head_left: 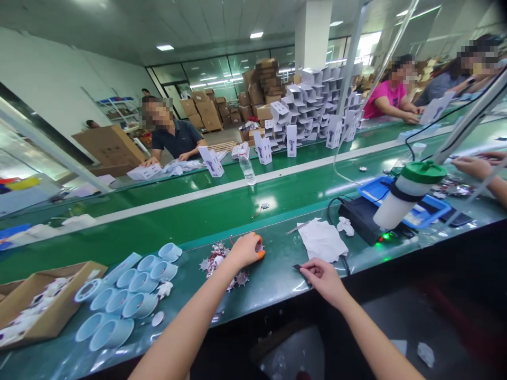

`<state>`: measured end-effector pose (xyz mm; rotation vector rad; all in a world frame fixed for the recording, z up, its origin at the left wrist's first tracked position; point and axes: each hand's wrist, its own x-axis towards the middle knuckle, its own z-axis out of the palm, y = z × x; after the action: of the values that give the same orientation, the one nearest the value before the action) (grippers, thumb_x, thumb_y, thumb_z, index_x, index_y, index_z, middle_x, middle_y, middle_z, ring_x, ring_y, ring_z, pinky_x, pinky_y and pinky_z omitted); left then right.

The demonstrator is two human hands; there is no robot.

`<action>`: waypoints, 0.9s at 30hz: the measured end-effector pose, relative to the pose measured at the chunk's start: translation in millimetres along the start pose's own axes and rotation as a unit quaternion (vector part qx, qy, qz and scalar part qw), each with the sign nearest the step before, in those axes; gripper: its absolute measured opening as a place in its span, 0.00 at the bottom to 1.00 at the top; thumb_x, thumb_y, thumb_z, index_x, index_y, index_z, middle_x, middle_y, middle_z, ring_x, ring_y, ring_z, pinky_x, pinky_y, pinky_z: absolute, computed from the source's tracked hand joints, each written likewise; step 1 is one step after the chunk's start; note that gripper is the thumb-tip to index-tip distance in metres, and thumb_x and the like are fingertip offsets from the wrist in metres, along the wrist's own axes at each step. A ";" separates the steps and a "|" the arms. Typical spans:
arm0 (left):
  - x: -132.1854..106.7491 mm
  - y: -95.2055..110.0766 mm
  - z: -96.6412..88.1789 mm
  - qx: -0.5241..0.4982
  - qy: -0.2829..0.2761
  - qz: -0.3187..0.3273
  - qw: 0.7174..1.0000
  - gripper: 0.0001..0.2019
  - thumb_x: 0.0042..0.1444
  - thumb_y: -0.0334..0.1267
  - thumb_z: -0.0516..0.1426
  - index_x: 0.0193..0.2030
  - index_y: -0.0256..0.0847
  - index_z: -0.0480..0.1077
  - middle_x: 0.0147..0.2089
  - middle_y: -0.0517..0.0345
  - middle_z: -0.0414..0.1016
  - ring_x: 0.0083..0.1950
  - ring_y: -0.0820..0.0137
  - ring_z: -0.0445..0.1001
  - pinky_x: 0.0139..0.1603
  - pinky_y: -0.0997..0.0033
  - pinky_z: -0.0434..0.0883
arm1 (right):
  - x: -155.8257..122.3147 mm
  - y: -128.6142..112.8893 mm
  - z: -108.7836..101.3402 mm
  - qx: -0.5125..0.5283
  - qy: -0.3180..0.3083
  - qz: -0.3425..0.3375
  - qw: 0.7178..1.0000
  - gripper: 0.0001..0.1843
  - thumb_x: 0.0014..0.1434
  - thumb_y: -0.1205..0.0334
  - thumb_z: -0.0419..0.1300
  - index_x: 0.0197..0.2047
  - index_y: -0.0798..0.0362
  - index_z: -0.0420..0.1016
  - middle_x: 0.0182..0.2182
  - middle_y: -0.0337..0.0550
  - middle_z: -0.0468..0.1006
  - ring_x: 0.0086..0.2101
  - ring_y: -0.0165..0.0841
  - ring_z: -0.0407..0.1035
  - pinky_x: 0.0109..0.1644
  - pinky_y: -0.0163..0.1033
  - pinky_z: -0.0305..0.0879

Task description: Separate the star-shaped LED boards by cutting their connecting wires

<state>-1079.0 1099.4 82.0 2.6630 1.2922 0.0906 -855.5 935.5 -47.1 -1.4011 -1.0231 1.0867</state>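
Your right hand (pixel 322 279) pinches a small dark strip (pixel 297 268), fingers (pixel 308 270) clamped on it. Your left hand (pixel 245 250), fingers loosely curled in orange cots (pixel 261 254), rests on a spiky pile (pixel 217 254) on the green worktop (pixel 273 277), pale blue rings (pixel 132 282) beside it.

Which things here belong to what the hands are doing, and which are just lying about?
Being handled:
left hand, beside star-shaped parts
right hand, pinching a small dark strip

Apparently just lying about:
pale blue cups
white sheet
tweezers
water bottle
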 end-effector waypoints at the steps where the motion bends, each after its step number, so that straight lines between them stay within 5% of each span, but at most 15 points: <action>1: 1.2 4.0 0.6 -0.012 0.015 0.006 1.000 0.15 0.51 0.40 0.61 0.44 0.37 0.76 0.45 0.46 0.73 0.47 0.52 0.73 0.54 0.43 0.70 | 0.7 -0.3 0.1 0.004 0.000 -0.001 1.000 0.40 0.48 0.32 0.63 0.47 0.63 0.73 0.31 0.45 0.70 0.28 0.18 0.64 0.32 0.25 0.61; 6: -6.4 24.0 8.2 -0.216 0.116 0.038 0.969 0.19 0.54 0.41 0.60 0.52 0.41 0.63 0.52 0.53 0.70 0.53 0.68 0.72 0.62 0.59 0.72 | 0.3 -3.2 0.1 0.016 -0.001 0.002 1.000 0.45 0.44 0.29 0.64 0.47 0.64 0.72 0.28 0.44 0.69 0.27 0.19 0.63 0.29 0.26 0.62; 8: -22.5 31.2 24.6 -0.315 0.139 0.054 0.937 0.25 0.57 0.39 0.57 0.59 0.44 0.52 0.57 0.53 0.67 0.57 0.76 0.71 0.64 0.69 0.72 | -1.3 -4.7 0.0 0.012 -0.001 -0.002 1.000 0.44 0.45 0.29 0.63 0.47 0.64 0.72 0.28 0.44 0.69 0.26 0.19 0.63 0.29 0.26 0.61; 10: -44.8 34.0 47.6 -0.372 0.144 0.050 0.916 0.31 0.57 0.35 0.55 0.65 0.49 0.45 0.59 0.54 0.65 0.61 0.78 0.69 0.67 0.68 0.70 | -2.9 -6.6 0.1 0.003 -0.001 -0.007 1.000 0.42 0.47 0.31 0.63 0.47 0.64 0.72 0.28 0.44 0.69 0.26 0.19 0.64 0.30 0.25 0.61; 13: -82.2 29.6 79.9 -0.303 0.127 0.009 0.944 0.34 0.59 0.32 0.55 0.69 0.59 0.49 0.60 0.60 0.64 0.63 0.75 0.66 0.74 0.57 0.63 | -4.6 -9.7 0.0 -0.016 0.012 -0.012 1.000 0.38 0.49 0.35 0.64 0.46 0.63 0.75 0.30 0.45 0.71 0.27 0.16 0.63 0.32 0.23 0.61; 16: -112.7 22.8 95.1 -0.177 0.119 -0.037 0.976 0.29 0.63 0.39 0.57 0.69 0.53 0.53 0.62 0.59 0.65 0.63 0.71 0.65 0.74 0.53 0.62 | -6.2 -11.5 0.2 -0.037 0.022 -0.019 0.999 0.34 0.50 0.37 0.63 0.45 0.62 0.77 0.31 0.45 0.72 0.28 0.15 0.61 0.33 0.22 0.60; 20: -129.7 17.1 93.4 -0.096 0.147 -0.044 0.983 0.27 0.66 0.45 0.54 0.70 0.46 0.55 0.70 0.58 0.61 0.71 0.69 0.59 0.76 0.55 0.61 | -9.0 -10.9 1.0 -0.059 0.025 -0.035 0.997 0.33 0.51 0.37 0.62 0.44 0.60 0.77 0.31 0.44 0.73 0.29 0.15 0.61 0.34 0.22 0.60; 23: -127.5 14.1 85.9 -0.065 0.178 -0.026 0.982 0.25 0.64 0.44 0.57 0.66 0.46 0.61 0.65 0.60 0.66 0.67 0.68 0.63 0.73 0.56 0.65 | -9.4 -9.2 1.7 -0.073 0.034 -0.039 0.996 0.31 0.51 0.38 0.62 0.43 0.60 0.78 0.31 0.44 0.73 0.28 0.14 0.60 0.34 0.21 0.59; 27: -118.1 15.6 76.2 -0.037 0.114 0.014 0.993 0.22 0.65 0.43 0.56 0.64 0.48 0.65 0.61 0.61 0.68 0.61 0.68 0.64 0.69 0.57 0.65 | -7.4 -6.2 2.2 -0.079 0.033 -0.039 0.996 0.32 0.51 0.37 0.62 0.44 0.59 0.78 0.30 0.43 0.73 0.28 0.14 0.61 0.34 0.21 0.58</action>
<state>-1130.1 987.1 12.9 2.6684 1.2852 0.4514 -859.4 929.4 -40.4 -1.4999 -1.1249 0.9129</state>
